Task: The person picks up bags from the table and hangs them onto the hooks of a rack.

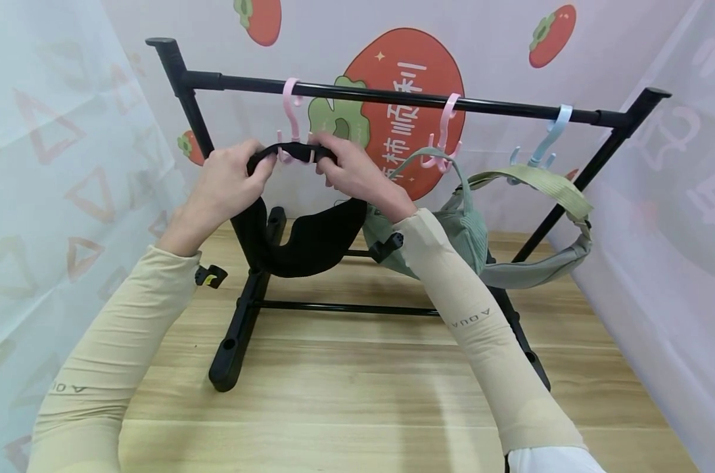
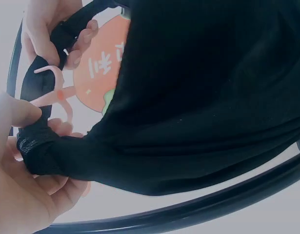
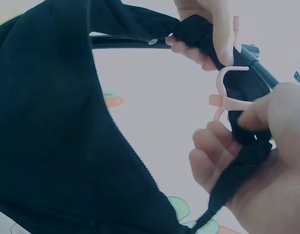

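A black cloth bag (image 1: 316,243) with a zipped edge hangs below its black strap (image 1: 298,152). My left hand (image 1: 232,179) pinches the strap on the left. On the right, my right hand (image 1: 357,172) grips the same strap near a small buckle. Between the two hands, the strap lies against the prongs of a pink hook (image 1: 290,112). In the left wrist view, those pink prongs (image 2: 59,95) stand in front of the strap. Whether the strap's weight rests on them I cannot tell. The right wrist view shows the bag's zipper (image 3: 121,130) along its opening.
The pink hook hangs from a black rack bar (image 1: 381,96). Further right, a second pink hook (image 1: 444,131) and a blue hook (image 1: 551,136) hold a green ribbed bag (image 1: 461,230) and a grey-green bag (image 1: 541,269). The rack's foot (image 1: 230,358) stands on a wooden table (image 1: 334,394).
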A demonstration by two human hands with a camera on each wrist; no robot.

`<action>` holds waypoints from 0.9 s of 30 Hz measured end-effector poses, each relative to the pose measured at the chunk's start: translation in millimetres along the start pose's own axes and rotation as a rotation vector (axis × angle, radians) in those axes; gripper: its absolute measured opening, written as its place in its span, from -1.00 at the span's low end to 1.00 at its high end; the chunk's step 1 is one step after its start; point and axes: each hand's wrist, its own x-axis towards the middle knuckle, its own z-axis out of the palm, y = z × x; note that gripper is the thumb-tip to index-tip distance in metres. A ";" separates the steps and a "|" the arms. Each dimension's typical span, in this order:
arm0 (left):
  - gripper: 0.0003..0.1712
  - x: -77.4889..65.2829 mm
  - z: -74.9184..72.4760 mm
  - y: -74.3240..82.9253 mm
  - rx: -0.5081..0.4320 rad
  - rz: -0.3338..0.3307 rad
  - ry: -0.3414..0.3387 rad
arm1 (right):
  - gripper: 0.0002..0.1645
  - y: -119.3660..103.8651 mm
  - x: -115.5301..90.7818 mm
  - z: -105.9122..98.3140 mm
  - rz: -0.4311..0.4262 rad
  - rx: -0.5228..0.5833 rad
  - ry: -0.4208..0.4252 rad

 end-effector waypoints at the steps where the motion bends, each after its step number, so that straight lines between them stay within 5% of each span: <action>1: -0.63 -0.2 0.7 0.3 0.000 0.007 -0.001 | -0.67 0.0 -1.8 -0.7 -0.002 -0.010 -0.006; 17: -0.69 -18.3 2.4 -10.2 -0.094 0.047 0.106 | -0.33 -3.5 -52.5 -25.0 -0.007 -0.261 -0.033; 27: -0.68 -42.3 -7.4 -20.5 -0.131 0.026 0.127 | -0.71 -4.5 -112.5 -57.6 -0.090 -0.302 0.010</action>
